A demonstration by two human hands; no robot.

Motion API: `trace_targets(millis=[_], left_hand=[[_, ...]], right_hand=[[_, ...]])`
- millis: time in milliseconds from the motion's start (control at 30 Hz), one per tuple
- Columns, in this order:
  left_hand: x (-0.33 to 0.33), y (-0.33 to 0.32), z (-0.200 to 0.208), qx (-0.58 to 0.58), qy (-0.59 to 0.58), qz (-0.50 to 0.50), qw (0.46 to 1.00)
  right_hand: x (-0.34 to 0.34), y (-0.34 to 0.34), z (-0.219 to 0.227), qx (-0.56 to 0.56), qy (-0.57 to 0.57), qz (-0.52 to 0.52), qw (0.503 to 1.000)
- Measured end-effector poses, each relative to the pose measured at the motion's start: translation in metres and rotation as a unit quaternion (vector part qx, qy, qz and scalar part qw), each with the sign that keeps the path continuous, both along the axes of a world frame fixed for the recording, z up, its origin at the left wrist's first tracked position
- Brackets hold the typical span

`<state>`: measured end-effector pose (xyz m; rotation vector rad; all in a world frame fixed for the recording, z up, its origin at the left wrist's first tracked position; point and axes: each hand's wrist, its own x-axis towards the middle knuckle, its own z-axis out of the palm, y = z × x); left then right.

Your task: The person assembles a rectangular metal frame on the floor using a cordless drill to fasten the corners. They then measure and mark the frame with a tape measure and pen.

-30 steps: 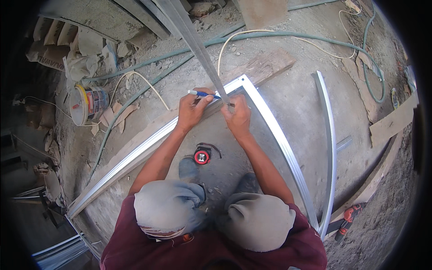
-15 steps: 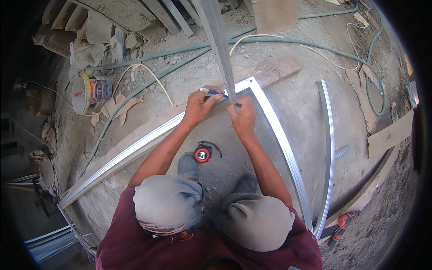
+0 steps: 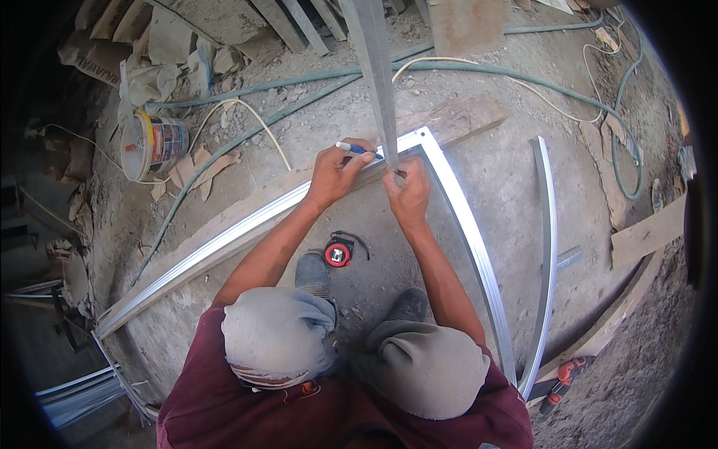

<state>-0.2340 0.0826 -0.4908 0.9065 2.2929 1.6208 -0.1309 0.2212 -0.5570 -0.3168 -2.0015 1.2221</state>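
My left hand (image 3: 336,176) pinches a blue-and-white pen (image 3: 356,149), its tip pointing right toward a long grey metal bar (image 3: 376,67). My right hand (image 3: 408,193) is closed round the near end of that bar, which runs away from me to the top edge. Both hands are over a shiny metal channel (image 3: 247,217) lying along a wooden board. That channel meets another metal channel (image 3: 473,258) at a corner just beyond my right hand. A red-and-black tape measure (image 3: 339,253) lies on the floor between my forearms, near my boots.
A loose curved-looking metal channel (image 3: 547,247) lies at the right, with a red-and-black power tool (image 3: 566,382) near its lower end. A bucket (image 3: 166,142) stands at the left. A green hose (image 3: 307,105) and a white cable (image 3: 262,123) cross the dusty floor beyond a wooden plank (image 3: 479,118).
The view has shifted slightly, and the pen's back end sits a little higher. Both hands keep their holds on the pen and the bar.
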Motion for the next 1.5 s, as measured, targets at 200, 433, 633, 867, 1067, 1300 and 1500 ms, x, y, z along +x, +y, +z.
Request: trace_targets(millis=[200,433,633,867,1067,1300,1500], left_hand=[[0.001,0.000,0.000,-0.003,0.005,-0.011,1.000],[0.001,0.004,-0.005,0.029,-0.058,0.014,0.998],[0.002,-0.015,0.003,0.111,-0.112,0.050,0.986],[0.034,-0.010,0.019,0.191,-0.037,-0.029,0.981],[0.058,-0.030,0.027,0.126,-0.049,-0.069,0.988],[0.088,-0.019,0.026,-0.013,-0.189,-0.129,0.973],[0.114,-0.011,0.019,-0.015,-0.255,-0.290,0.922]], right_hand=[[0.002,0.000,0.001,-0.001,-0.005,-0.001,1.000],[0.007,0.002,0.010,0.007,-0.005,-0.012,1.000],[0.077,0.043,0.154,-0.040,-0.100,-0.067,0.992],[0.275,0.170,0.106,-0.080,-0.356,-0.217,0.906],[0.391,0.220,0.108,-0.019,-0.475,-0.324,0.818],[0.518,0.262,0.096,0.060,-0.642,-0.343,0.684],[0.283,0.119,0.153,0.003,-0.423,-0.140,0.895]])
